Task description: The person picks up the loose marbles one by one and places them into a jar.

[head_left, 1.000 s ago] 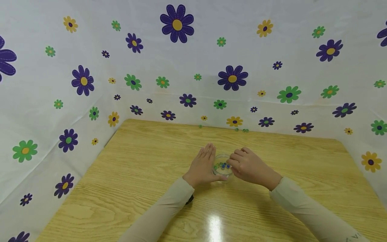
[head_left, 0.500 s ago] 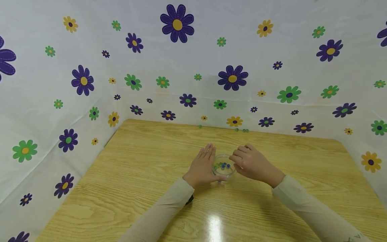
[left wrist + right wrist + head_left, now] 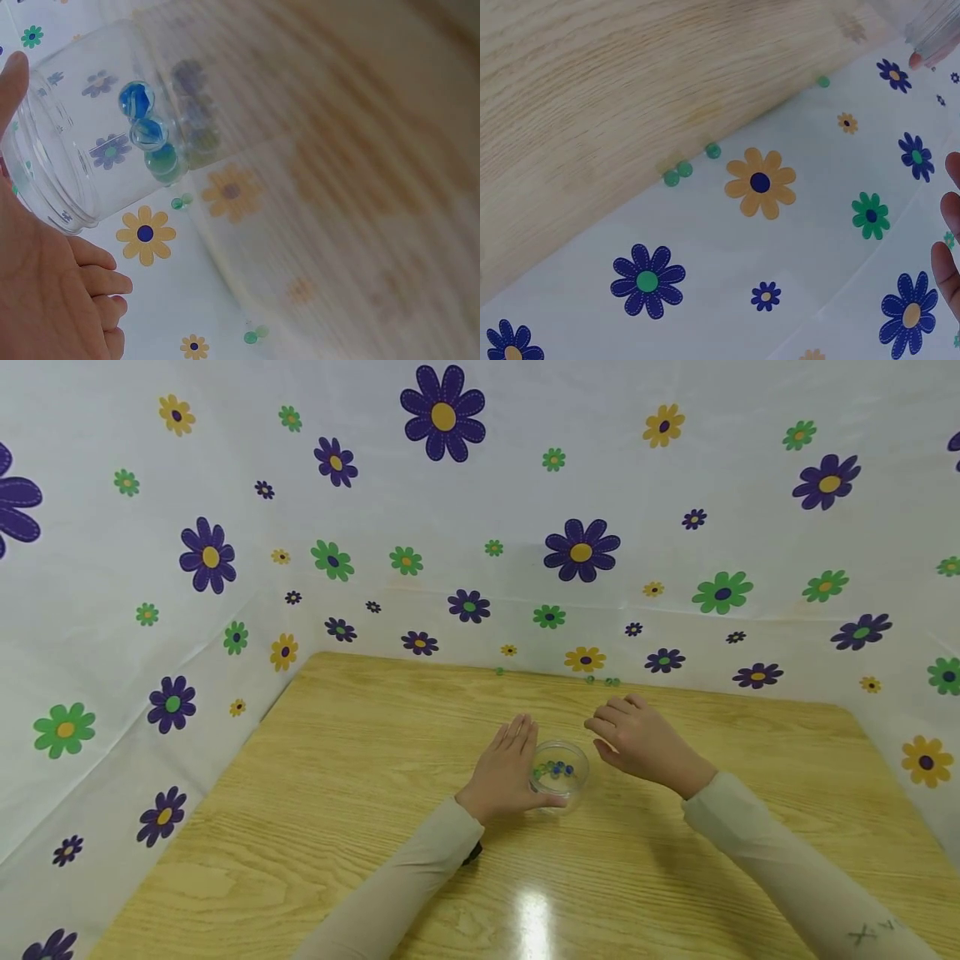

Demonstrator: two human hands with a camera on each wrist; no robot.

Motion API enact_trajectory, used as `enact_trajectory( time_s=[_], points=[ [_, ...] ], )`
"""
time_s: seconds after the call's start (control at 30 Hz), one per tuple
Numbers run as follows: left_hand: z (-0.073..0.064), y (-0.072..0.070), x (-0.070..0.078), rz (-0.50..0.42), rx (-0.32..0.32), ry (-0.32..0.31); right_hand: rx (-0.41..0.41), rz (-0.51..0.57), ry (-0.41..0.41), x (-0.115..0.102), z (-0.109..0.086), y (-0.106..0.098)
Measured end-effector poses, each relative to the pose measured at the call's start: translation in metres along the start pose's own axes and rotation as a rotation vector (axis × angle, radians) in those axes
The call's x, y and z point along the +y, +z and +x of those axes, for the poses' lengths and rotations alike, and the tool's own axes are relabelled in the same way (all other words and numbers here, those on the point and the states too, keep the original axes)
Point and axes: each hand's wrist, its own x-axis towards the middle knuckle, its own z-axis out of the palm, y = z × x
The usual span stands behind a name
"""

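A clear jar (image 3: 582, 779) stands upright on the table with several blue and green marbles (image 3: 148, 133) at its bottom. Around the jar's left and near sides my left hand (image 3: 501, 774) steadies it, fingers straight along the left and thumb across the front. In the left wrist view the thumb (image 3: 13, 81) overlaps the jar's threaded neck. Right of the jar, my right hand (image 3: 645, 742) hovers with loosely bent fingers and thumb apart, holding nothing. Only its fingertips (image 3: 949, 262) show in the right wrist view, at the right edge.
Several green marbles (image 3: 713, 151) lie along the table's back edge, against a white flowered cloth (image 3: 510, 510). The cloth rises behind the wooden table (image 3: 322, 760) and along both sides. A small black object (image 3: 472, 853) shows beside the left sleeve.
My right hand has drawn away from the jar's rim, to the right and slightly back, its fingers loosening. The left hand and the jar stay in place.
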Motion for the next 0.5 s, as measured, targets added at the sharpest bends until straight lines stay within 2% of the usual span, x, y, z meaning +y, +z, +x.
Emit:
enact_trajectory(
  time_s=[0.5],
  points=[
    [0.000,0.000,-0.002,0.006,-0.002,0.009,-0.005,-0.036,0.121,0.037,-0.011,0.020]
  ],
)
